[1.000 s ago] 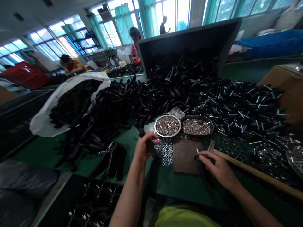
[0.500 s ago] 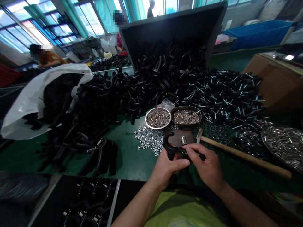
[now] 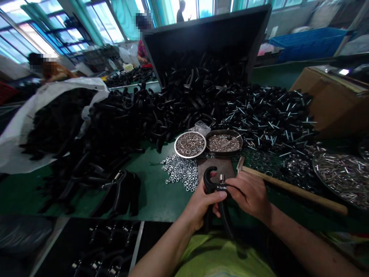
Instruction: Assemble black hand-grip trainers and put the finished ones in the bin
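My left hand (image 3: 203, 202) is wrapped round a black curved clamp part (image 3: 208, 181), its hook pointing up and its long arms hanging down toward my lap. My right hand (image 3: 249, 194) is closed at the part's right side, its fingertips by a silver threaded piece (image 3: 221, 178); whether they grip the part is hidden. Behind the hands lies a brown metal plate (image 3: 215, 165). A hammer (image 3: 294, 188) with a wooden handle rests to the right. Small silver rings (image 3: 181, 172) are spread left of the plate.
A round dish (image 3: 190, 144) and an oval tin (image 3: 225, 143) hold small metal parts. Black parts are heaped before a tilted dark bin (image 3: 207, 34). A cardboard box (image 3: 331, 102), a white bag (image 3: 17, 134) and a metal bowl (image 3: 343, 181) flank them. Two people sit beyond.
The black part has turned in my left hand, so its arms now hang downward. My right hand has shifted beside it, fingers more curled. The whole view has moved slightly.
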{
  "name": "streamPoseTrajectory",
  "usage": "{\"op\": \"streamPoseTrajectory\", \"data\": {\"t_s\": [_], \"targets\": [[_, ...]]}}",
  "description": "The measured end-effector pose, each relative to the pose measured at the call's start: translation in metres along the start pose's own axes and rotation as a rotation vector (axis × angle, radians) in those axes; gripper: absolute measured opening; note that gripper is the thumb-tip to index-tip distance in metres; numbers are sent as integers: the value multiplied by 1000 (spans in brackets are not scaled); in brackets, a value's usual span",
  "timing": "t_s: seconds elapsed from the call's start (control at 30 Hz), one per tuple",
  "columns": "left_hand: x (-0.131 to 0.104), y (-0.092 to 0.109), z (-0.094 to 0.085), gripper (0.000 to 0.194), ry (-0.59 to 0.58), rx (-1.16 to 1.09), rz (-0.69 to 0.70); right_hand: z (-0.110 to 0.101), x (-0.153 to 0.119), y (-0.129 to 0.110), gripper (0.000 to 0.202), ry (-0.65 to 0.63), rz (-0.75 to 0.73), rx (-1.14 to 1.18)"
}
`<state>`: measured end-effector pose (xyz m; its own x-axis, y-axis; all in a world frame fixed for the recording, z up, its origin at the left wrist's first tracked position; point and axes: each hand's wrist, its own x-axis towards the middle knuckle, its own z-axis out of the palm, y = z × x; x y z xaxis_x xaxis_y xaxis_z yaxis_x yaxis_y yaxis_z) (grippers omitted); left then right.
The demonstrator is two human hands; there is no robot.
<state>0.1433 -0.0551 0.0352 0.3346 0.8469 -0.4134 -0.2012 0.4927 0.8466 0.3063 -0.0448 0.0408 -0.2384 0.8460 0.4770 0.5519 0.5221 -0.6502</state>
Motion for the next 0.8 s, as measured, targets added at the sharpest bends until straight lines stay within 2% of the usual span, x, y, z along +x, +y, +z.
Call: {"op": "streamPoseTrajectory", "data": {"t_s": [0.07, 0.13, 0.17, 0.23, 0.27, 0.33, 0.4, 0.47, 0.63, 0.8], "targets": [[1, 2, -4, 82, 88, 166, 155, 4, -1, 5, 30, -28, 232, 96], [1, 5, -9, 88, 178, 378, 331, 10, -1, 9, 39, -200, 488, 287], [1, 6, -11, 90, 192, 470, 385, 13, 1, 10, 43, -310, 567, 387], [1, 6, -15, 89, 151, 599, 403, 17, 4, 10, 44, -492, 620, 541], [1, 4, -17, 86, 129, 629, 397, 19, 6, 8, 42, -530, 622, 571], [1, -1, -17, 82, 134, 624, 399, 23, 9, 4, 34, -474, 600, 516], [0, -7, -17, 80, 177, 561, 401, 26, 10, -1, 26, -353, 543, 334], [-1, -12, -17, 81, 191, 521, 389, 26, 10, -6, 23, -317, 455, 138], [-4, -12, -18, 79, 137, 632, 407, 21, 15, -14, 21, -514, 305, -163], [10, -19, -17, 78, 82, 562, 391, 23, 22, -4, 25, -576, 276, -319]]}}
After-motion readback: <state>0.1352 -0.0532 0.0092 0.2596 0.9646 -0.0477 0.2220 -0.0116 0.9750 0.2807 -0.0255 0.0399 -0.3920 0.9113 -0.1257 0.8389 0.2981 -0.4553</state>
